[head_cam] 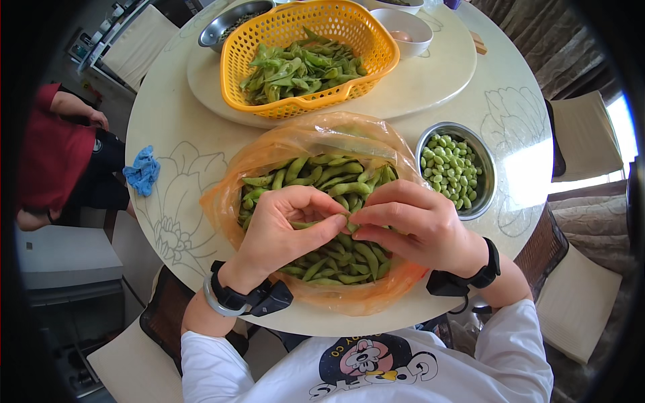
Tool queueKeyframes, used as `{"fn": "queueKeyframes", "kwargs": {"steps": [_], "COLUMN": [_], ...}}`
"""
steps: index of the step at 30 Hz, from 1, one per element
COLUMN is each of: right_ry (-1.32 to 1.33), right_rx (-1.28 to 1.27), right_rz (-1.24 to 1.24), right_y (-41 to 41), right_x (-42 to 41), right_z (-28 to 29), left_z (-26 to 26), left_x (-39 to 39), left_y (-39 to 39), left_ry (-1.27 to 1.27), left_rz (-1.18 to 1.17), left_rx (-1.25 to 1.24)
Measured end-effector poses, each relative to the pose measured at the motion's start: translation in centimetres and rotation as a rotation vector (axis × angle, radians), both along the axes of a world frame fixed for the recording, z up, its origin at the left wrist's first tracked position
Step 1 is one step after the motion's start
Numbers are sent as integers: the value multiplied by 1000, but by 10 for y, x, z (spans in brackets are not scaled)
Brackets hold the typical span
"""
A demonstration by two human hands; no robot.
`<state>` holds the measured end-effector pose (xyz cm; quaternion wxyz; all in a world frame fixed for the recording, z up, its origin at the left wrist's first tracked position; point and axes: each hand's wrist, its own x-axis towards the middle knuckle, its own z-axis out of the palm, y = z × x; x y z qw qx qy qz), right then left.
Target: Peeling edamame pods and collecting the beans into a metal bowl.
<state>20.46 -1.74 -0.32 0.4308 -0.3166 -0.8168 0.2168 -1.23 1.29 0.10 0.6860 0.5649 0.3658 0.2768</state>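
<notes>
Pinched between the fingertips of both hands is a green soybean pod point(348, 225), partly covered by my fingers. My left hand point(292, 229) grips one end with thumb and forefinger. The thumb and fingers of my right hand point(410, 219) close on the other end. Below them lies an open orange plastic bag point(322, 131) full of whole soybean pods point(347, 171). Just right of the bag, a steel bowl point(491, 174) holds shelled green soybeans point(447, 169). Beyond the bag, a yellow perforated basket point(312, 103) contains emptied-looking pods point(302, 70).
The basket rests on a raised round turntable point(433, 95), beside a white bowl point(415, 25) with an egg point(401, 36) and another metal bowl point(221, 22). A crumpled blue cloth point(142, 170) lies at the table's left edge. A person in red point(60, 151) stands left; chairs surround the table.
</notes>
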Motion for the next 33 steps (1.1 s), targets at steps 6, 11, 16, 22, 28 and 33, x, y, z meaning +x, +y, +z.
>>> {"fn": "queueKeyframes", "kwargs": {"steps": [6, 11, 16, 22, 28, 33], "right_ry": [-93, -121, -128, -80, 88, 278], "right_rx": [-115, -162, -176, -98, -57, -251], "right_rz": [43, 52, 60, 45, 29, -115], "right_y": [-5, -6, -6, -3, 1, -1], "right_x": [2, 3, 4, 3, 5, 8], "right_z": [1, 2, -2, -2, -2, -1], "left_z": [-5, -6, -9, -6, -6, -7], "left_x": [2, 6, 8, 3, -1, -4], "left_y": [-3, -7, -5, -1, 4, 6], "left_ry": [25, 58, 66, 33, -27, -23], "left_rz": [13, -16, -23, -15, 24, 81], "left_rx": [46, 119, 110, 44, -8, 6]}}
